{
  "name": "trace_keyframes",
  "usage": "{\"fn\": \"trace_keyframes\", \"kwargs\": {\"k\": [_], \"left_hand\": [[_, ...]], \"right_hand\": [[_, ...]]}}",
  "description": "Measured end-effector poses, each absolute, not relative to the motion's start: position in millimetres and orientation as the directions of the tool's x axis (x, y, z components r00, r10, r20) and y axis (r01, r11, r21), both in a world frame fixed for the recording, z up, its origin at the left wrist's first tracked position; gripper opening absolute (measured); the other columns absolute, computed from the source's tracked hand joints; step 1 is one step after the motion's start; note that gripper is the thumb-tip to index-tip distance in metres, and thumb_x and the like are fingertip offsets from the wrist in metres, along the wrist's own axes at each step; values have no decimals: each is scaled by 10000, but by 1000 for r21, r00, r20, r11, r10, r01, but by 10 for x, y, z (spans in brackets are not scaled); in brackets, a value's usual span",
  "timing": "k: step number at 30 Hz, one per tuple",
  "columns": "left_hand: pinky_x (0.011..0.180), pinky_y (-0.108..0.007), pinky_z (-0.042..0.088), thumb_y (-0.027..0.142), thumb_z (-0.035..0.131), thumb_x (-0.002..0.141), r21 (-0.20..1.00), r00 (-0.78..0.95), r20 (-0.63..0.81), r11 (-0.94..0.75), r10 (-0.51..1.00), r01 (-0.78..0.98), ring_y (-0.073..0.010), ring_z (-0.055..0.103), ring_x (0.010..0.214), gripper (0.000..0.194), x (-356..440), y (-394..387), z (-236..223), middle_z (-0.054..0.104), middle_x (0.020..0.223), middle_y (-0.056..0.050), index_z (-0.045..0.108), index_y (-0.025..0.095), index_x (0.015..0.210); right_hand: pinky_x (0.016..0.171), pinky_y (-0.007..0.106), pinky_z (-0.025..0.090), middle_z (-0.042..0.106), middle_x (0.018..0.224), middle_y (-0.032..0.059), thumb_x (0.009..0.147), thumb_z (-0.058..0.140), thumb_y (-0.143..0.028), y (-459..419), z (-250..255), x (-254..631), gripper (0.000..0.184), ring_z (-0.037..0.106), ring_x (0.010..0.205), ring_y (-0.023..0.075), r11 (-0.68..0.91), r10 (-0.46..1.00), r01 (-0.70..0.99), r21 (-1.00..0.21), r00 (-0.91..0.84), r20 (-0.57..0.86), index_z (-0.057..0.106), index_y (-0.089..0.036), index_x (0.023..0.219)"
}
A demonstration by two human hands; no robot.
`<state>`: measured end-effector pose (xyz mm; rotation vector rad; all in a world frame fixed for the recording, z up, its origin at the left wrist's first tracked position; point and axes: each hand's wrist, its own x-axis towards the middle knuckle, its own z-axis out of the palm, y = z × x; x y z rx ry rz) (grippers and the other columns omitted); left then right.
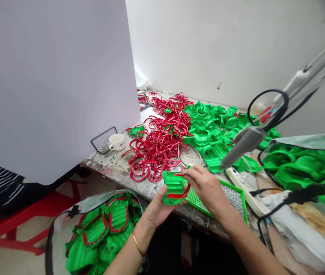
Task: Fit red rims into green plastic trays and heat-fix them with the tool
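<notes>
My left hand [156,211], with a gold bangle at the wrist, is closed on a green moulded plastic part [173,186] held above the table's front edge. A curved red strip [176,196] lies around the part's edge. At its upper end, my right hand [207,189] pinches the strip with thumb and fingertips. Just under the right hand sits a green perforated tray [245,208] holding many small silvery pieces [233,198]. Beyond both hands is a tangled heap of red curved strips [165,139], beside a pile of green plastic parts [208,122].
A grey electric screwdriver [244,147] hangs near the right hand. Behind the tray runs a white power strip [247,193]. Bags of green parts stand left [116,221] and right [300,164]. A white mug [117,142] is near a tall pale panel [65,84].
</notes>
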<state>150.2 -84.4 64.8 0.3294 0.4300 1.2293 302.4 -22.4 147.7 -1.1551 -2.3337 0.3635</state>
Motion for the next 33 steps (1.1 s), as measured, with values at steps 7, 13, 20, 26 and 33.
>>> {"fn": "trace_keyframes", "kwargs": {"k": [7, 13, 20, 26, 33], "left_hand": [[1048, -449, 338, 569, 622, 724, 521, 177, -28, 166, 984, -837, -313, 506, 1196, 659, 1586, -875, 664, 590, 1244, -160, 581, 113, 1198], [1054, -420, 347, 533, 692, 670, 552, 158, -32, 149, 987, -821, -299, 490, 1217, 649, 1643, -914, 684, 604, 1235, -121, 597, 156, 1190], [1055, -408, 344, 561, 682, 663, 576, 153, -17, 134, 988, -806, -302, 479, 1223, 705, 1683, -969, 702, 603, 1229, -129, 572, 147, 1223], [1048, -406, 339, 540, 714, 642, 584, 145, -17, 128, 989, -802, -298, 495, 1202, 695, 1698, -975, 707, 612, 1210, -125, 583, 153, 1203], [1032, -397, 343, 545, 741, 598, 610, 156, -50, 154, 987, -778, -305, 515, 1173, 734, 1706, -990, 720, 617, 1189, -145, 587, 132, 1185]], "right_hand": [[666, 249, 458, 669, 801, 1, 849, 529, -305, -406, 1337, 3074, 152, 624, 711, 147, 129, 979, 522, -843, -200, 26, 641, -203, 863], [682, 263, 452, 678, 810, 11, 824, 542, -325, -505, 1225, 3070, 162, 630, 733, 162, 100, 986, 542, -834, -166, 10, 646, -201, 823], [671, 261, 448, 682, 785, 6, 813, 567, -357, -545, 1202, 3083, 176, 630, 706, 159, 45, 993, 539, -841, -120, -23, 647, -200, 812], [678, 266, 446, 679, 784, -1, 810, 577, -375, -574, 1148, 3084, 186, 621, 708, 155, 42, 993, 543, -839, -118, -27, 652, -205, 804], [668, 288, 453, 687, 786, 31, 806, 571, -384, -581, 1127, 3088, 211, 626, 698, 180, 41, 993, 538, -842, -114, -25, 659, -193, 807]]}}
